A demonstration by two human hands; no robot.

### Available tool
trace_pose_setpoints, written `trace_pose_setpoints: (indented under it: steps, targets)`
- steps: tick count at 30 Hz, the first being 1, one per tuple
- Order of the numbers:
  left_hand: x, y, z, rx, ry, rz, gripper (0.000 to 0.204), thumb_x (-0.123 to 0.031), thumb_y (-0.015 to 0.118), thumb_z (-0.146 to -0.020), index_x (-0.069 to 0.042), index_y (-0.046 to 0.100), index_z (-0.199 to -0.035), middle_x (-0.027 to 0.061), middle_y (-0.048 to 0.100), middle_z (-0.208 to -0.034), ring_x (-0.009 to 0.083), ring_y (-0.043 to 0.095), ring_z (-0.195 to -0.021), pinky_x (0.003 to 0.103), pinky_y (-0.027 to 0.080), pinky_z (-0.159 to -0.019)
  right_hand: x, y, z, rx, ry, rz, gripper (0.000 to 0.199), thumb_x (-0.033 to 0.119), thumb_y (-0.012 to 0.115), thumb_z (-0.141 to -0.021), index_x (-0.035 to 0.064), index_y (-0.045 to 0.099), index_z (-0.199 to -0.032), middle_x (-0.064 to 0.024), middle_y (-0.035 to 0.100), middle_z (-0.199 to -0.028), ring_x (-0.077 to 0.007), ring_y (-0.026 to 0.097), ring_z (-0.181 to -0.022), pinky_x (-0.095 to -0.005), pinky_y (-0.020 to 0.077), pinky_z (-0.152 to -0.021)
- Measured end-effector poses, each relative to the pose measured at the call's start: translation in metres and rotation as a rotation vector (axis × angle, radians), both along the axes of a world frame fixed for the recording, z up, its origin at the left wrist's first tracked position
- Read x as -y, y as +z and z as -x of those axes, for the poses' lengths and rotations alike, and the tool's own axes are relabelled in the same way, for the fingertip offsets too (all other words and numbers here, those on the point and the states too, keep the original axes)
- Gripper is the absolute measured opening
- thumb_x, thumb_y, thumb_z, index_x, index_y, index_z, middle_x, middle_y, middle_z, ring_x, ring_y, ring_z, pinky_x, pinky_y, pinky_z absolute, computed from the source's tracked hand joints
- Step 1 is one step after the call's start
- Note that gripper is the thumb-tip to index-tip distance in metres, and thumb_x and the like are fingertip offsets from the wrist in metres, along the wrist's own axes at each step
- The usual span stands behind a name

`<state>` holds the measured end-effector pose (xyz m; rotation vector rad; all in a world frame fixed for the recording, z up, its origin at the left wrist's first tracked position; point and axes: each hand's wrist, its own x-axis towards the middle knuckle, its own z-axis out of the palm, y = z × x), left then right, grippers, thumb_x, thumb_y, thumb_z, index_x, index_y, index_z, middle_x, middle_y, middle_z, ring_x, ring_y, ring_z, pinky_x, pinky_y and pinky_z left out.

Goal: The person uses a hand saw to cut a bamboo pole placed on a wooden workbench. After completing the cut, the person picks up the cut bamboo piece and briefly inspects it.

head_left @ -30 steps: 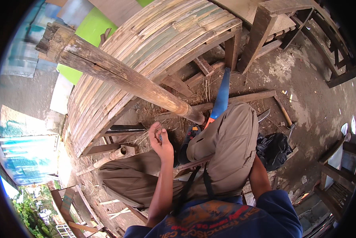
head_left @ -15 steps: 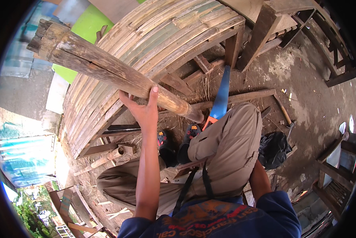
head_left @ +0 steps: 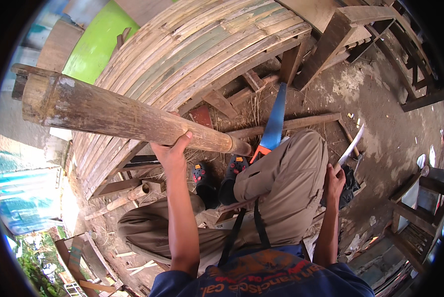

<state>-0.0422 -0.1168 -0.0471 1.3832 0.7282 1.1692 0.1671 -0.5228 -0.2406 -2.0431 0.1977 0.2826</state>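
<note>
A thick, weathered bamboo pole [head_left: 113, 113] slants from the far left down to the ground by my feet. My left hand [head_left: 171, 152] grips its lower half, thumb on the near side and fingers mostly hidden behind it. To the right of my knee, my right hand [head_left: 336, 179] is closed round the handle of a long knife [head_left: 353, 144], its pale blade pointing up and away. The handle itself is largely covered by the fingers. Near the bamboo's lower end, a handsaw [head_left: 275, 119] with a blue blade and orange handle leans beside my right leg.
A slatted bamboo bench [head_left: 182, 59] spans the far side. Dark wooden frames [head_left: 326, 49] stand at the far right. A black plastic bag [head_left: 349, 185] lies behind my right hand. A shorter bamboo piece [head_left: 118, 202] rests on the ground at left, near my clogs [head_left: 199, 173].
My right hand has come up from beside my leg, now with the knife in it. The bamboo's upper end has swung down and left, and my left hand has shifted slightly with it.
</note>
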Motion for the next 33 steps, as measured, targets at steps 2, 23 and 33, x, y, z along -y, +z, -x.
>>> trace_pose_setpoints:
  steps: [2, 23, 33]
  targets:
    - [0.001, 0.005, 0.004, 0.039, -0.047, 0.004, 0.077, 0.012, 0.074, -0.06, 0.001, 0.049, -0.132, 0.0165, 0.061, -0.118, 0.0293, 0.057, -0.118, 0.044, 0.042, -0.107, 0.008, 0.023, -0.015, 0.035, -0.046, -0.216, 0.03, 0.026, 0.076, -0.091, 0.001, 0.062, -0.102, -0.0032, 0.064, -0.083, -0.0117, 0.059, -0.07, -0.0275, 0.0489, -0.064]
    - [-0.011, 0.068, 0.093, -0.105, 0.112, -0.034, 0.059, -0.005, 0.085, -0.075, 0.001, 0.055, -0.125, 0.0114, 0.065, -0.116, 0.0193, 0.063, -0.104, 0.034, 0.049, -0.095, -0.116, 0.141, 0.077, -0.559, 0.169, -0.723, 0.031, 0.029, 0.076, -0.092, 0.0075, 0.056, -0.104, 0.0011, 0.05, -0.075, -0.0097, 0.047, -0.056, -0.0276, 0.0405, -0.051]
    - [-0.03, 0.08, 0.106, -0.002, 0.178, -0.027, 0.071, -0.007, 0.088, -0.072, 0.0, 0.049, -0.13, 0.0118, 0.065, -0.115, 0.0213, 0.064, -0.103, 0.035, 0.052, -0.092, -0.167, 0.203, 0.124, 0.099, 0.776, -0.499, 0.031, 0.027, 0.067, -0.099, 0.0015, 0.06, -0.115, 0.0026, 0.053, -0.071, -0.006, 0.051, -0.059, -0.0239, 0.0426, -0.051]
